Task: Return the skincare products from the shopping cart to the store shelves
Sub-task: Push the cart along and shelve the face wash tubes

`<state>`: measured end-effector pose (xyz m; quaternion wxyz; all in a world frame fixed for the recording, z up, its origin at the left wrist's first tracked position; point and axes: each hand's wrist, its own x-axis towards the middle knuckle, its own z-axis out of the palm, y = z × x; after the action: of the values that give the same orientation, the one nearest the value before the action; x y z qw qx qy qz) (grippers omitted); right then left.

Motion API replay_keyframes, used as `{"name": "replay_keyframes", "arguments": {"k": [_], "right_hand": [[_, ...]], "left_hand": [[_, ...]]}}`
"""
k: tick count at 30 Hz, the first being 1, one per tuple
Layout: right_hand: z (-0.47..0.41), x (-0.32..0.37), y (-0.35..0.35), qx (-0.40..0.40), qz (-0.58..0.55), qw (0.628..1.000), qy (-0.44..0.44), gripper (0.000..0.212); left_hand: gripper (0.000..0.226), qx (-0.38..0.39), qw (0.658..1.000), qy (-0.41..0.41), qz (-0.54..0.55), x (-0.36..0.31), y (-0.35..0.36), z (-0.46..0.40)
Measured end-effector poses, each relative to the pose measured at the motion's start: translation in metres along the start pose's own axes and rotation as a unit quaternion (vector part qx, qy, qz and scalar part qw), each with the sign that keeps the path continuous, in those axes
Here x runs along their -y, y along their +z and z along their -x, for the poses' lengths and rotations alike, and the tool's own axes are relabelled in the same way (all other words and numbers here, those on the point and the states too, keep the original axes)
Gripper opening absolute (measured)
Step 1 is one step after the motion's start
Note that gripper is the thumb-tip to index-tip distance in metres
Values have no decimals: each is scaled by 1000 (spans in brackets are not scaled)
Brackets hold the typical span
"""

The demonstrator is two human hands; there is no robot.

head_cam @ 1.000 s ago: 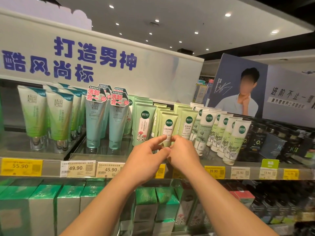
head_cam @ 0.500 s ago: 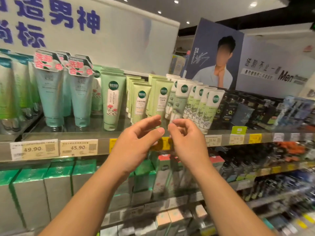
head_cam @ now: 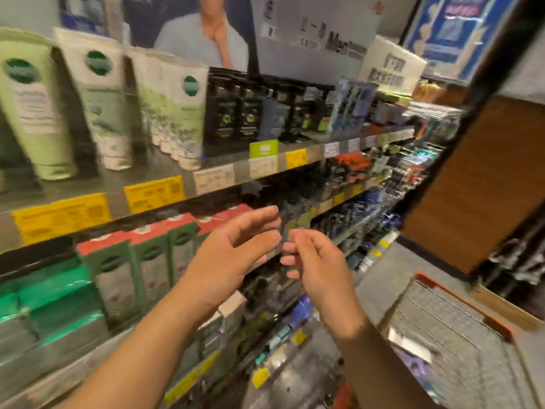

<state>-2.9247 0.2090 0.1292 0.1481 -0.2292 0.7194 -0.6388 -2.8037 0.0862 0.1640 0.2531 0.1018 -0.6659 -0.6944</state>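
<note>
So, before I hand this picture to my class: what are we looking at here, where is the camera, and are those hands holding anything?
There is no machine here. The camera sits on a person's head and looks forward and down, so the two bare arms reaching in from the bottom are that person's own. The picture is blurred, as if the head were turning.

The left hand has relaxed, nearly straight fingers. The right hand has loosely curled fingers. Both hang in the air in front of the shelves, close together, and neither appears to hold anything.

On the upper shelf stand pale green tubes, caps down, with dark bottles beside them. Green boxes with red tops fill the shelf below. At the bottom right is an orange-rimmed shopping cart.
</note>
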Motion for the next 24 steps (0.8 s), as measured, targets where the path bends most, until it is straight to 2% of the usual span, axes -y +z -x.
{"name": "replay_keyframes", "arguments": {"k": [8,12,14,17,21,24], "right_hand": [[-10,-71,-151,-113,9,992,59,39],[-9,-118,-218,-179,-9,976,126,15],[-7,-143,-253,-210,0,965,156,15],[-7,-182,-299,-239,-5,952,190,31],[-6,-227,-353,-253,11,940,230,9],[-9,-261,-383,-255,19,930,263,5]], "left_hand": [[35,104,990,-90,-25,58,134,-55],[30,125,979,-157,-20,92,203,-77],[26,143,973,-178,-34,111,241,-87],[24,161,961,-221,-48,135,293,-101],[29,183,945,-261,-75,167,351,-115],[25,191,936,-284,-80,194,382,-124]]}}
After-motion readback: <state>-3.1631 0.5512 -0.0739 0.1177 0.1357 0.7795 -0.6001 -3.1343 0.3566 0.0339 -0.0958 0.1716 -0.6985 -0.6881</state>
